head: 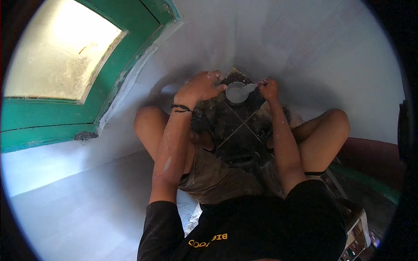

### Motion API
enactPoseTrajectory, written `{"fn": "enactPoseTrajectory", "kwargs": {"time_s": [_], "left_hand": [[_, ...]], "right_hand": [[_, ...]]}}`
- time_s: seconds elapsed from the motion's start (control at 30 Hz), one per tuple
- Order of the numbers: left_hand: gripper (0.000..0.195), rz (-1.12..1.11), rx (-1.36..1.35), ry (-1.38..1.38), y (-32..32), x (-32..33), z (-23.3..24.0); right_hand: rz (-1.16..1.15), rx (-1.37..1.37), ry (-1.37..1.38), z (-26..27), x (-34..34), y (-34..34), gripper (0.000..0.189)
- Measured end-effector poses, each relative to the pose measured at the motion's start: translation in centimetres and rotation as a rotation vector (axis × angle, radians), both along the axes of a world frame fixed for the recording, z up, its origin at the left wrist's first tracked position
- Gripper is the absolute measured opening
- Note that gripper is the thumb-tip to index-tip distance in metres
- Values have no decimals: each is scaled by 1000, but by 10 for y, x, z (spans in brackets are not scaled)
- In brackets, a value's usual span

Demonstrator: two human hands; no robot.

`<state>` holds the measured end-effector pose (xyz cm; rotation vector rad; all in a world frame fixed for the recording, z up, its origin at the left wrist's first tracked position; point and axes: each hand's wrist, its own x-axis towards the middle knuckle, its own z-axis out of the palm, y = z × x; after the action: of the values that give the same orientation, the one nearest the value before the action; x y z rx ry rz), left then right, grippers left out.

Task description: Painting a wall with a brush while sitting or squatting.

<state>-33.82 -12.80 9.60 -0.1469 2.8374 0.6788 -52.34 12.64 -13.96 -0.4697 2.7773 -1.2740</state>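
Note:
A round container [236, 92] with whitish material in it is in front of me, above dark floor tiles. My left hand [204, 85] is at its left side, thumb close to the rim and fingers apart; whether the thumb touches the rim I cannot tell. On the other side, my right hand [269, 89] grips the reddish handle of a small white-coated tool [249, 87], whose exact kind is unclear. The coated end of this tool lies over the container's right rim. Whitish marks show on my left hand and forearm.
A pale wall [310, 49] rises beyond my hands. At upper left is a green wooden frame [130, 42] around a bright pane. My bent knees flank the dark tiled floor [241, 122]. A whitish chair-like object [359, 225] stands at lower right.

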Motion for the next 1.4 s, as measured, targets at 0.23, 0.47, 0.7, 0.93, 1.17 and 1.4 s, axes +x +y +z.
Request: {"fn": "enactPoseTrajectory", "kwargs": {"time_s": [0.23,0.47,0.7,0.93,1.17,1.4], "left_hand": [[57,22,-19,-12,0,2,0],[55,9,-26,-18,2,-2,2],[56,-8,-19,-58,2,-2,8],[57,6,-22,-1,5,2,10],[46,75,10,-119,11,-3,21],[47,78,23,-143,9,-3,18]], "right_hand": [[11,55,-77,13,0,2,26],[-1,8,-56,5,2,2,26],[-30,103,57,3,4,-1,28],[-27,84,35,13,4,-1,27],[-38,68,26,23,5,2,28],[-54,110,11,30,8,-1,30]]}}
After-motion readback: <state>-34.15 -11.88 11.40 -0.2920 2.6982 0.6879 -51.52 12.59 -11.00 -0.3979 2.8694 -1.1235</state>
